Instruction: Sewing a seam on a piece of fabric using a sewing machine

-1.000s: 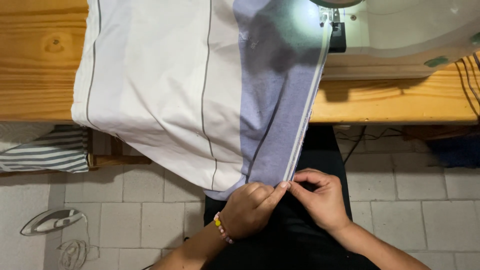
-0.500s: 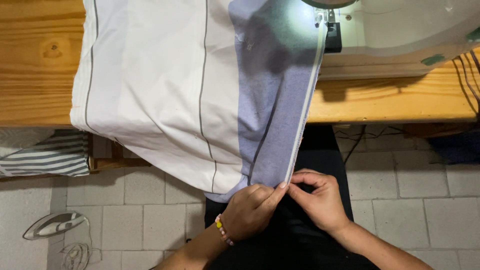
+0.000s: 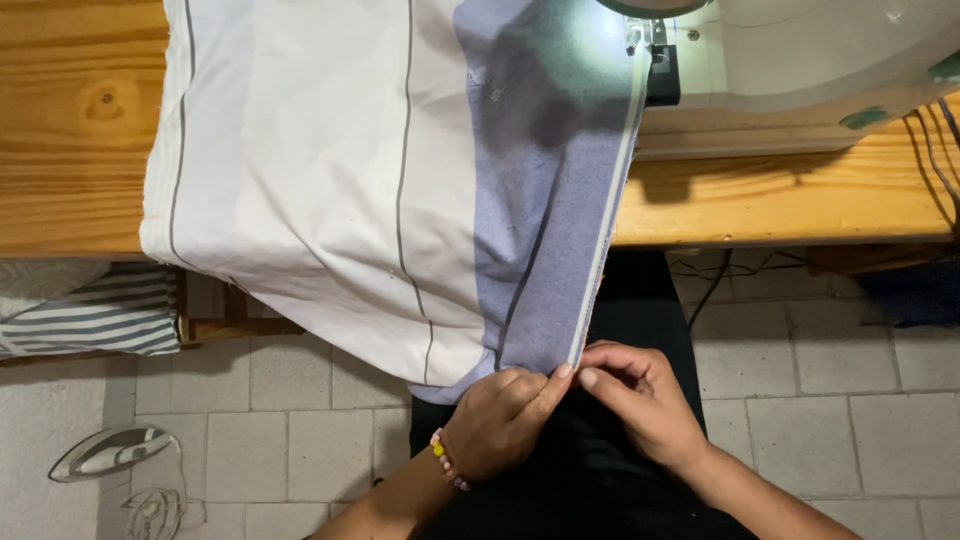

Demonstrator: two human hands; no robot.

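A large white cloth (image 3: pixel 330 190) with thin grey stripes and a blue-grey band (image 3: pixel 545 230) hangs off the wooden table (image 3: pixel 70 130) toward my lap. Its folded right hem (image 3: pixel 610 200) runs straight up to the needle of a white sewing machine (image 3: pixel 790 70), lit by the machine's lamp. My left hand (image 3: pixel 500 420), with a beaded bracelet at the wrist, pinches the hem's lower corner. My right hand (image 3: pixel 640 400) pinches the same corner from the other side, fingertips touching the left hand's.
A striped cloth (image 3: pixel 90 310) lies on a low shelf at the left. A clothes iron (image 3: pixel 110 450) and its cord rest on the tiled floor at lower left. Cables (image 3: pixel 930 140) trail over the table's right edge.
Nothing has moved apart from a slight shift of the view. Both hands stay pinched on the hem's lower corner.
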